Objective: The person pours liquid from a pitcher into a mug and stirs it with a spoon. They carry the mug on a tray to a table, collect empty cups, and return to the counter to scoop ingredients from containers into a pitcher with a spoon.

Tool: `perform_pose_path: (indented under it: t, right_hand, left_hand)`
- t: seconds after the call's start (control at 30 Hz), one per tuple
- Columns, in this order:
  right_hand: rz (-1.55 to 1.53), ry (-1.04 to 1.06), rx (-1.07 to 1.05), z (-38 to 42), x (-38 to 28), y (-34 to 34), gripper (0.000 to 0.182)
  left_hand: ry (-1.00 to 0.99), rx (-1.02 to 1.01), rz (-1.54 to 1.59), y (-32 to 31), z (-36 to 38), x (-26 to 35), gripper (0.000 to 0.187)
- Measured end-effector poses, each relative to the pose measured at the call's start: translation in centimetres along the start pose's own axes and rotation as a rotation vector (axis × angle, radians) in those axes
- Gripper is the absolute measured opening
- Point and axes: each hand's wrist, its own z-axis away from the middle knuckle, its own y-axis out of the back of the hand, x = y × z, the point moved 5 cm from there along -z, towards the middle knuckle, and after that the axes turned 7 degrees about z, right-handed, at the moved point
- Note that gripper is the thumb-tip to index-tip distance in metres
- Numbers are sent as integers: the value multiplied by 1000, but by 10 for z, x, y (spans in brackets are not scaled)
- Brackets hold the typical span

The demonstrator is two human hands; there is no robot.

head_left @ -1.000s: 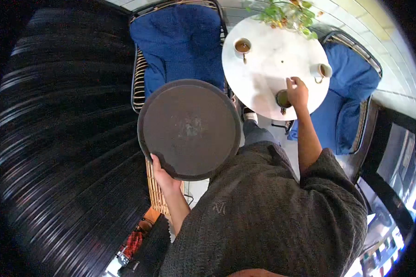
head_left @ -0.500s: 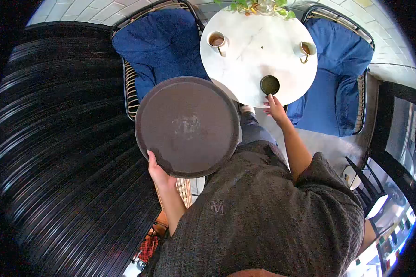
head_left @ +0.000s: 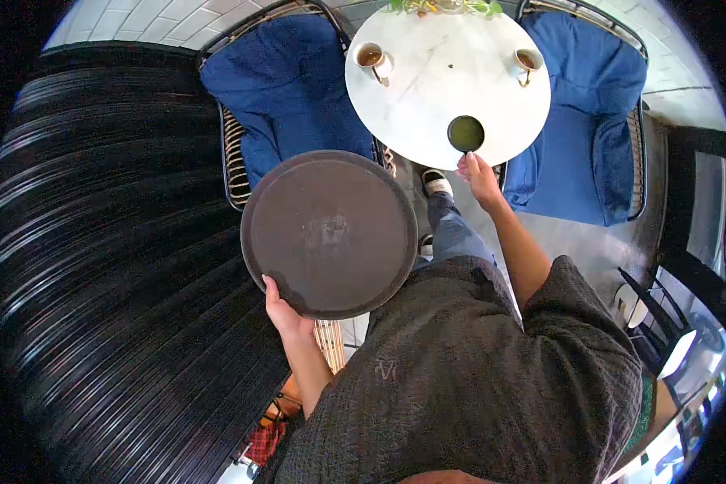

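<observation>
Dark cup (head_left: 465, 133) of green drink stands on the near edge of the round white table (head_left: 444, 89), upright, with bare marble around it. My right hand (head_left: 481, 179) hangs just near of it, by the table rim, fingers loose and holding nothing; fingertips close to the cup, but I cannot tell whether they touch the table edge. No contact with the cup that I can see. Left hand (head_left: 287, 315) grips the near rim of the round brown tray (head_left: 329, 234), thumb over the top, fingers hidden beneath; the tray sits roughly level, left of and nearer than the table, nothing on it. Two more cups are on the table: one with a brown drink at the far left (head_left: 370, 58), one at the far right (head_left: 525, 61), both with gold handles, well apart from the dark cup. A green plant (head_left: 440, 6) shows at the far edge. Blue cushioned chairs flank the table, one left (head_left: 286, 81), one right (head_left: 589, 121). A dark slatted wall (head_left: 97, 242) fills the left. My read: this is the serving step at the table, with all three cups down and the tray bare. Next move, as I judge it, calls for a clear right hand, kept away from the dark cup so near the edge, and a level tray held off the left chair back.
</observation>
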Motion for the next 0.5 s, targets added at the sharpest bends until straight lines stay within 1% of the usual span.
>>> perform_pose_path:
  t: [0.07,0.1,0.13,0.2,0.27,0.33,0.37,0.4,0.47,0.5]
  right_hand:
    - [63,-3,13,28,-10,-1,39]
    - [165,47,12,38,-10,3,40]
    - [190,84,16,54,-14,4,41]
    - [253,96,18,86,-13,12,43]
    - [217,123,51,124,-17,20,42]
    - [183,90,-7,167,-20,27,36]
    - [157,99,5,189,-25,33,36]
    - [148,98,28,210,-24,44,36]
    - [117,86,48,247,-23,65,36]
    - [143,84,97,270,-25,79,37]
  left_hand:
    - [-6,-46,-10,17,4,-2,50]
    - [3,-63,14,26,6,-4,51]
    - [16,-80,38,33,8,-7,52]
    - [22,-142,25,43,19,-10,53]
    - [24,-207,6,52,27,-16,55]
    - [70,-248,-44,59,32,-27,57]
    - [38,-255,-113,52,41,-32,58]
    - [50,-273,-127,43,56,-38,58]
    - [60,-302,-301,21,82,-49,59]
    - [83,-361,-322,22,78,-64,61]
